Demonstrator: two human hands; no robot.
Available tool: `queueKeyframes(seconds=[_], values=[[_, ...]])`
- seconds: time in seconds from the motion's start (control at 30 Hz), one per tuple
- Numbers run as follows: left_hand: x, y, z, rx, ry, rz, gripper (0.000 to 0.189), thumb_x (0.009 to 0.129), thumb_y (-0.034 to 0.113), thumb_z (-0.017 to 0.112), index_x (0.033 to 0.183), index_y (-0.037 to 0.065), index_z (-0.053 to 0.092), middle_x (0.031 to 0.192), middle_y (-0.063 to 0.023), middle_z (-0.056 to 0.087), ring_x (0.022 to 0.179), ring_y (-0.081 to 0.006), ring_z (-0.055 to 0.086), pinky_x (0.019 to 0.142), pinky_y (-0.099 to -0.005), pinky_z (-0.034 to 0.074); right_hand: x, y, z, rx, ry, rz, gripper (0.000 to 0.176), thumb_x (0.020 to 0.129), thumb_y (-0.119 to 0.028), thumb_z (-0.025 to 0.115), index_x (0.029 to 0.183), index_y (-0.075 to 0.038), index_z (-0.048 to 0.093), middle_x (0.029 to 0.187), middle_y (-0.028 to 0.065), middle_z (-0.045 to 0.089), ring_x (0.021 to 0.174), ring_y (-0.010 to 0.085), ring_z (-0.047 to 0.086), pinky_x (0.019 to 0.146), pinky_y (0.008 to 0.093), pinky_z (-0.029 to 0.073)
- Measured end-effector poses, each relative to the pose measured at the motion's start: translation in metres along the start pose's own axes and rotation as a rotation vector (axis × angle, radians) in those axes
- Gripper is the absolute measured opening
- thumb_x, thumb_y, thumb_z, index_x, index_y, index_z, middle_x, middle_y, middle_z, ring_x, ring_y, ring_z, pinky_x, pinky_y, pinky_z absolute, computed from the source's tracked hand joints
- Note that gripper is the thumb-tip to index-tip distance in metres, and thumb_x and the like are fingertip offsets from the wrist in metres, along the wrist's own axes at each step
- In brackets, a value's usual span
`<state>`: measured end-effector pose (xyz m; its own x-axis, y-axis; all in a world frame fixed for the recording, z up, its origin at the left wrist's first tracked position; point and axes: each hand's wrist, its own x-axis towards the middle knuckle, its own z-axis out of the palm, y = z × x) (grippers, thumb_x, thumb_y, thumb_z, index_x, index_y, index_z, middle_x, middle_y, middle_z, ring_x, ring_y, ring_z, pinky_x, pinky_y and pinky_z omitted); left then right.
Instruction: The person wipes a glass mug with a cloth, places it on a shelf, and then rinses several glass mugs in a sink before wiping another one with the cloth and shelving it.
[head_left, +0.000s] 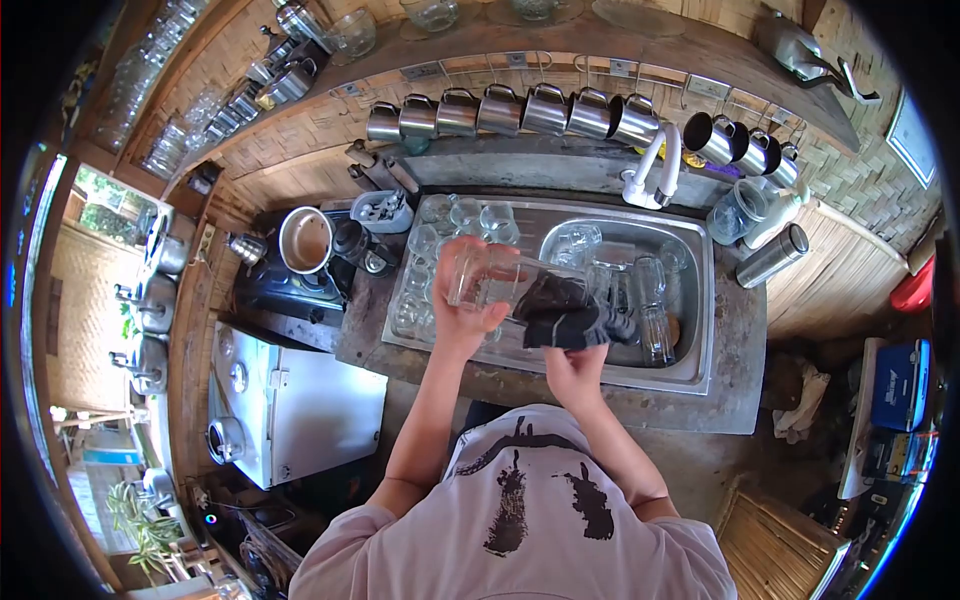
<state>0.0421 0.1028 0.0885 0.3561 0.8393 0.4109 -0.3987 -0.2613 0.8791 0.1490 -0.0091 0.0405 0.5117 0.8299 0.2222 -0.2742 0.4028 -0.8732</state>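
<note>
A clear drinking glass (497, 278) lies sideways in my left hand (460, 315), whose fingers wrap round its base end. My right hand (577, 368) grips a bunched black cloth (562, 315) from below. The cloth meets the glass at its right-hand end and hides that end. Both hands are over the front of the steel sink (700, 345). In the basin, several glasses (655, 310) lie on their sides just right of the cloth. More clear glasses and mugs (422, 245) stand close together on the drainboard, left of and behind my left hand.
Steel mugs (500, 108) hang in a row under the shelf, behind a white faucet (655, 165). A steel flask (772, 256) and glass jar (738, 210) stand at the counter's right. A pot (306, 240) sits left, above a white appliance (325, 410).
</note>
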Motion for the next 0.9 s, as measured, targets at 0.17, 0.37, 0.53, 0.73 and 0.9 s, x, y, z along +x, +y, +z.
queueKeyframes(seconds=[0.17,0.37,0.53,0.73,0.9], values=[[0.001,0.002,-0.009,0.246,-0.066,0.087,0.084,0.070,0.039,0.091,0.128,0.003,0.042,0.116,-0.0174,0.062,0.110,-0.0259,0.063,0.090,-0.0445,0.057,0.019,-0.026,0.003,0.098,0.167,0.427,0.015,0.091,0.002,0.064,0.095,-0.003,0.051,0.092,0.0024,0.061,0.081,0.0085,0.059,0.068,0.0237,0.046],[-0.022,-0.011,0.007,-0.054,0.267,-0.083,0.078,0.075,0.022,0.087,0.136,0.003,0.043,0.115,-0.0130,0.064,0.107,-0.0224,0.064,0.092,-0.0353,0.053,0.014,-0.024,-0.005,-0.171,-0.196,0.125,0.011,0.088,0.003,0.066,0.097,0.002,0.059,0.094,0.0053,0.063,0.083,0.0100,0.060,0.068,0.0252,0.047],[-0.022,0.009,0.015,-0.013,0.328,-0.302,0.081,0.077,0.041,0.084,0.136,0.004,0.043,0.119,-0.0149,0.064,0.106,-0.0247,0.065,0.085,-0.0374,0.056,0.016,-0.012,-0.005,-0.459,-0.245,-0.374,0.015,0.084,0.005,0.066,0.099,0.002,0.063,0.092,0.0066,0.066,0.083,0.0149,0.062,0.074,0.0273,0.049],[-0.017,0.010,0.009,0.123,0.080,0.032,0.072,0.071,0.018,0.088,0.127,0.005,0.044,0.116,-0.0161,0.065,0.104,-0.0230,0.065,0.091,-0.0355,0.054,0.009,-0.015,0.006,0.117,0.081,0.135,0.002,0.089,-0.002,0.066,0.089,0.000,0.066,0.094,0.0037,0.067,0.080,0.0084,0.060,0.069,0.0251,0.047],[-0.015,0.010,-0.003,0.314,-0.070,0.192,0.072,0.069,0.020,0.087,0.125,0.006,0.044,0.116,-0.0177,0.064,0.105,-0.0240,0.065,0.091,-0.0366,0.054,0.022,-0.028,-0.001,0.277,0.114,0.454,0.010,0.094,-0.010,0.067,0.087,-0.002,0.068,0.082,-0.0010,0.067,0.071,0.0040,0.056,0.060,0.0231,0.043]])
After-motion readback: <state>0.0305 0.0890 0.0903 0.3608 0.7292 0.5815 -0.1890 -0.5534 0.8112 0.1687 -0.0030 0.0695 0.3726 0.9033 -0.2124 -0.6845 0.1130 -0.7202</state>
